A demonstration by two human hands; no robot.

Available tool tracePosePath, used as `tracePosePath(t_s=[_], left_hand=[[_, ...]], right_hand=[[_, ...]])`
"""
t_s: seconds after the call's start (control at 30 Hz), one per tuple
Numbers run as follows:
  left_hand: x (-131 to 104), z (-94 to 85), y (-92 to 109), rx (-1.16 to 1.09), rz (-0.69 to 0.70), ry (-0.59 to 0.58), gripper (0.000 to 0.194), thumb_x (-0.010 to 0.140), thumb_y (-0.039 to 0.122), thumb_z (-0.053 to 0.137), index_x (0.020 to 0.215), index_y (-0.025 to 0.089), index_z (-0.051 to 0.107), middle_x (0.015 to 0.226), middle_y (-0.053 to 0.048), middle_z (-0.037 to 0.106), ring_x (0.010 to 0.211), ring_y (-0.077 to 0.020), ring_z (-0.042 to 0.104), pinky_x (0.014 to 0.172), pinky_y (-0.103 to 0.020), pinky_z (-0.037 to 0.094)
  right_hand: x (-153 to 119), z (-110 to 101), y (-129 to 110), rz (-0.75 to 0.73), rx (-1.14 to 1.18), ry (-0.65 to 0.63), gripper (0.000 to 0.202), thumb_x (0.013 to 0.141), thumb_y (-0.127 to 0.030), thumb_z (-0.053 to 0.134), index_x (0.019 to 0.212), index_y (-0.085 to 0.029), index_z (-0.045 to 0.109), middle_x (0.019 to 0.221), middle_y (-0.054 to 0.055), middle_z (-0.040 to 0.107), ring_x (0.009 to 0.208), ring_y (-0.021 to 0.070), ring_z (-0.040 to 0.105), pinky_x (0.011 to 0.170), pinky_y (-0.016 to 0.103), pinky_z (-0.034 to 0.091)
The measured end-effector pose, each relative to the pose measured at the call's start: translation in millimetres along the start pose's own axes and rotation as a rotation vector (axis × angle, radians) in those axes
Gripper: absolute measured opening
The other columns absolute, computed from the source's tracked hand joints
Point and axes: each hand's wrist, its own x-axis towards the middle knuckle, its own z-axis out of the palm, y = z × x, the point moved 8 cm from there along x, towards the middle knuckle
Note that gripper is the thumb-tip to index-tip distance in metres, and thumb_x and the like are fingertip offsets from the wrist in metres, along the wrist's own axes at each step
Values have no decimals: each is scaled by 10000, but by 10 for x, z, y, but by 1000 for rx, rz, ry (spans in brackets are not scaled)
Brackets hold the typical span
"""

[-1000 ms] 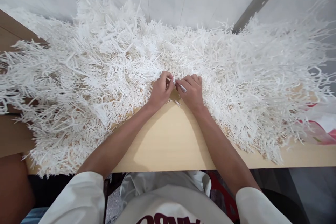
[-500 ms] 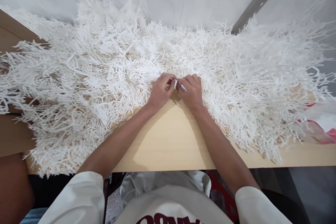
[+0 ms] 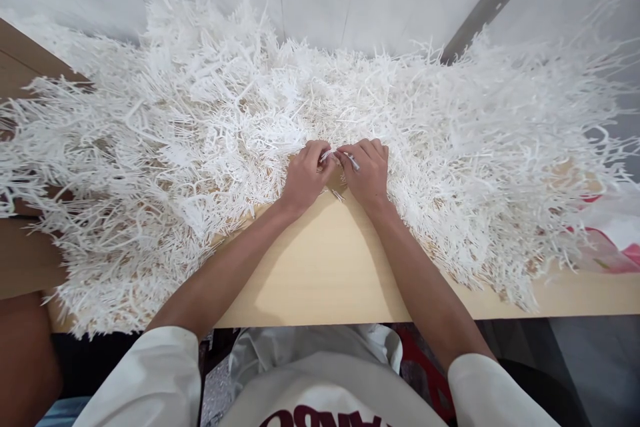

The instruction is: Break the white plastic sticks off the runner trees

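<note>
Wide heaps of thin white branching strands [image 3: 240, 100] cover much of the pale wooden table [image 3: 325, 267]. Near the inner edge of the heaps, my left hand [image 3: 306, 177] is closed on a small white piece [image 3: 326, 155], gripped between thumb and fingers. My right hand [image 3: 367, 172], just beside it, pinches another slim white piece [image 3: 355, 162] that points toward the lower right. The fingertips of both hands nearly meet. A few short white bits [image 3: 338, 195] lie on the wood below them.
Behind the heaps stands a tiled wall [image 3: 320, 0] with a grey metal bar [image 3: 495, 7] slanting down. A clear and red plastic bag [image 3: 607, 247] lies at the right. Brown cardboard [image 3: 30, 257] is at the left, with part of another person [image 3: 27, 347] at lower left.
My fingertips have drawn slightly apart, the right hand shifting a little right. The white piece at my left fingertips has tilted from upright to slanting.
</note>
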Motion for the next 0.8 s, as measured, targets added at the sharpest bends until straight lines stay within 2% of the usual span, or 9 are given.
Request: tracePosePath(t_s=[0.17,0.3,0.4,0.5,0.6,0.7,0.8], left_hand=[[14,11,-11,47,-97,-73,87,832,129,509,836,207,548,685,32,582,584,-97,480,596,-246,366],[24,39,-81,57,-211,-122,87,787,161,533,721,215,515,568,50,487,515,-99,399,572,-262,327],[24,51,-140,40,-270,-114,122,792,210,542,677,218,503,549,44,487,497,-106,385,563,-275,304],[10,33,-147,38,-261,-90,187,771,191,515,599,211,447,500,37,440,473,-110,336,540,-282,247],[-17,-4,-139,14,-248,-74,204,743,152,483,561,205,407,469,33,409,467,-112,337,531,-284,230],[-19,-32,-134,-68,-244,-49,94,771,152,498,709,218,522,589,35,553,513,-105,439,554,-271,328],[13,-34,-104,-190,-201,-22,187,857,189,497,1019,227,580,960,-20,699,721,-114,602,672,-265,456]], right_hand=[[-20,39,-81,-62,-77,-84,284,1026,-292,392,1033,-281,676,825,14,643,850,181,488,781,345,290],[-21,49,-136,-65,-137,-111,281,1014,-246,417,961,-278,691,798,10,635,820,176,470,794,356,266],[-14,44,-139,-48,-145,-92,266,1002,-245,455,924,-291,705,786,9,629,818,179,466,808,373,248],[1,62,-9,16,-111,-74,282,1003,-262,449,898,-289,709,774,21,617,816,188,466,801,390,234],[11,-9,252,166,-81,57,335,1013,-344,425,846,-245,699,745,35,596,791,195,463,768,383,236],[22,-25,297,144,-78,75,344,1011,-373,430,839,-245,698,725,27,584,781,187,471,761,375,247],[25,-26,161,42,-100,32,305,1012,-344,441,889,-273,711,718,18,590,774,179,470,762,374,252]])
